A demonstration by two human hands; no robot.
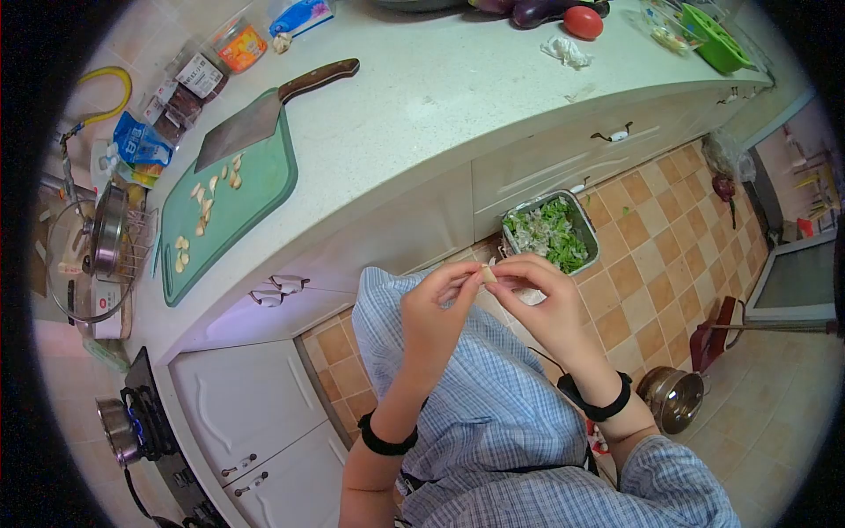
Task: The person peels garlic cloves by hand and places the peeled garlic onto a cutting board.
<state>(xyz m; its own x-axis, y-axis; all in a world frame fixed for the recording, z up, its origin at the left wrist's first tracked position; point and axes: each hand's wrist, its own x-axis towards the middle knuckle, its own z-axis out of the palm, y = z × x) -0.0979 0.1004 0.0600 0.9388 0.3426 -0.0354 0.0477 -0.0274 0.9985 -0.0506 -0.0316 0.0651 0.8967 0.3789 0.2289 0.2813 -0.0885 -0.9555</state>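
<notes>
A pale garlic clove (488, 275) is pinched between the fingertips of both hands, held in front of my body. My left hand (437, 304) grips it from one side and my right hand (541, 299) from the other; the fingers hide part of it. On the counter to the left lies a green cutting board (255, 207) with several garlic cloves (206, 211) scattered over it. A cleaver (238, 132) with a wooden handle rests across the board's far end.
Below my hands, a bin (591, 233) of green vegetable scraps stands on the tiled floor. An eggplant (537, 12) and a tomato (583, 23) lie at the counter's back, near a green basket (717, 44). Left are a pot (119, 431) on the stove and a lidded pot (671, 398) at right.
</notes>
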